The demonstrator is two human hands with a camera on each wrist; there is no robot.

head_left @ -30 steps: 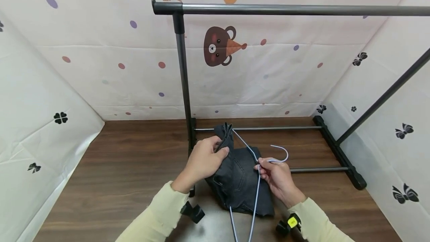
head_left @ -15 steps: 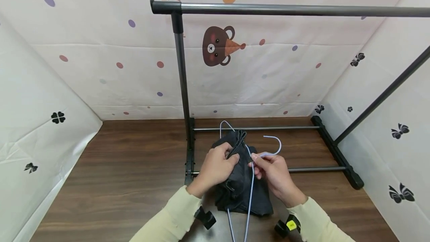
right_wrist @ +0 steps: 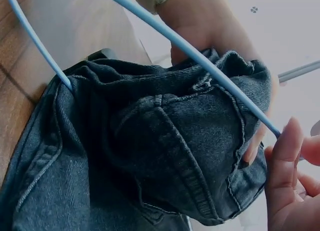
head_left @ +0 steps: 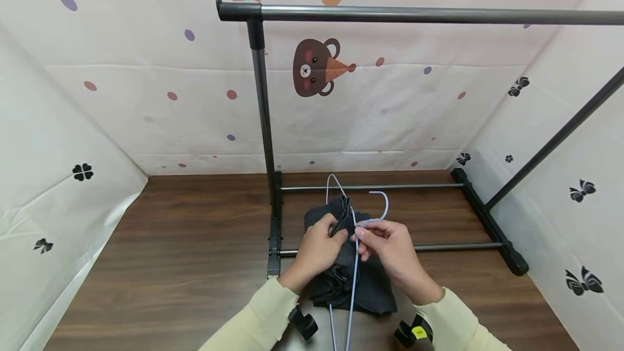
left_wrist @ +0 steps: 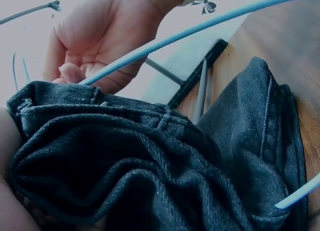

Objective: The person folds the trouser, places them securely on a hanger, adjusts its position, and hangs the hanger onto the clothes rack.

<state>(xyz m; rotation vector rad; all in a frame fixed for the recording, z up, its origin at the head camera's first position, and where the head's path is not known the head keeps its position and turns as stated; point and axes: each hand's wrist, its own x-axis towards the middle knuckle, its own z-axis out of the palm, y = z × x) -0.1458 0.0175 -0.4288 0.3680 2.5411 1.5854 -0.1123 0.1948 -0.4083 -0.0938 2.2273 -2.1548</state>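
Dark denim jeans (head_left: 375, 291), folded over and bunched, lie across a light blue wire hanger (head_left: 352, 297) in the head view. My left hand (head_left: 319, 248) grips the gathered top of the jeans between thumb and fingers. Close beside it, my right hand (head_left: 390, 248) pinches the hanger at the base of its hook (head_left: 387, 207). One end of the hanger pokes out beyond the jeans, the other runs down toward me. In the left wrist view the waistband (left_wrist: 110, 111) hangs in open folds. The wire passes in front of the denim in the right wrist view.
A black garment rack stands around the work, its top bar (head_left: 414, 14) high across the view and its left post (head_left: 263, 102) just left of my hands. Low rails (head_left: 458, 246) run to the right foot (head_left: 489, 221). Printed sheets wall the wooden floor (head_left: 195, 253).
My left hand has moved right with the gathered jeans, while my right hand has shifted left with the hanger. The hands are closer together, and the hanger's far end has come into view.
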